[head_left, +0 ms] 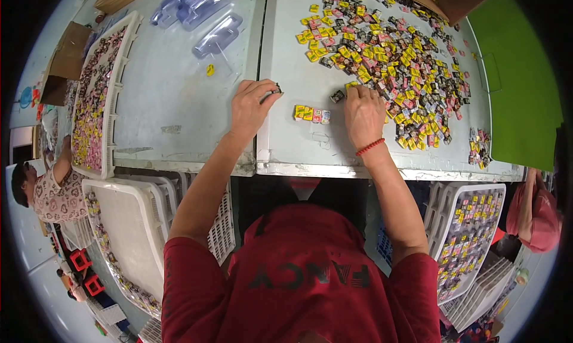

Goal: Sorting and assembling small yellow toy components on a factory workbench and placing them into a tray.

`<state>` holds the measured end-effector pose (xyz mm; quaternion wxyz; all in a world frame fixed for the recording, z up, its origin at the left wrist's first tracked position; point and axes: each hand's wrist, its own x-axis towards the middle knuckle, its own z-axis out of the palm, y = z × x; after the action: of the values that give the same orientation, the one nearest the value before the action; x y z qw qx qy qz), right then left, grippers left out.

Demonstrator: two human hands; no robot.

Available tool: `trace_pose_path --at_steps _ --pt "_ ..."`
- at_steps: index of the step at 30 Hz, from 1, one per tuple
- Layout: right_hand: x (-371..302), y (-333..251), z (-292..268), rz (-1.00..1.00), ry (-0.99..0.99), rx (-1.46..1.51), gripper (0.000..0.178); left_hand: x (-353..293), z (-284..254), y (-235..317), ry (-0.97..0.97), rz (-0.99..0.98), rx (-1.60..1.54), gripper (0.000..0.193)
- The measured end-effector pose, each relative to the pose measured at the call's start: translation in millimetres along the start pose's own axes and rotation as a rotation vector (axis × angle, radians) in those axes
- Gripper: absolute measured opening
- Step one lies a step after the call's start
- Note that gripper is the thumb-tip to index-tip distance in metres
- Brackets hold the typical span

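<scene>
My left hand (250, 109) is raised at the seam of the table, pinching a small black piece (277, 89) between thumb and fingers. My right hand (364, 113), with a red bead bracelet (370, 147) on its wrist, is closed at the left edge of a big pile of small yellow, pink and black pieces (391, 62). A yellow piece shows at its fingertips; what the fingers grip is hidden. Beside it lies a loose black piece (338, 96). Between my hands sits a short row of yellow, pink and whitish pieces (311, 114), side by side.
Clear plastic trays (218, 37) lie at the far left of the table (179, 113), near a lone yellow piece (210, 70). A white crate (113, 92) of pieces stands at left, a green panel (519, 86) at right. Filled trays (468, 241) are stacked below. Other people work at both sides.
</scene>
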<state>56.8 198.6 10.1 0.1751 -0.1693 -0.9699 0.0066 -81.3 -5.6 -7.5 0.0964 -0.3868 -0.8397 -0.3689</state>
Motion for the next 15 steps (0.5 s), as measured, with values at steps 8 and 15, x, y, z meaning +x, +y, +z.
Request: trace_pose_path --at_steps 8,15 --pt "-11 18 -5 0.065 0.014 0.110 0.017 -3 12 63 -0.011 0.151 -0.199 0.017" --pt "-24 27 -30 0.029 0.060 0.479 0.018 -6 48 67 -0.213 0.314 -0.198 0.020"
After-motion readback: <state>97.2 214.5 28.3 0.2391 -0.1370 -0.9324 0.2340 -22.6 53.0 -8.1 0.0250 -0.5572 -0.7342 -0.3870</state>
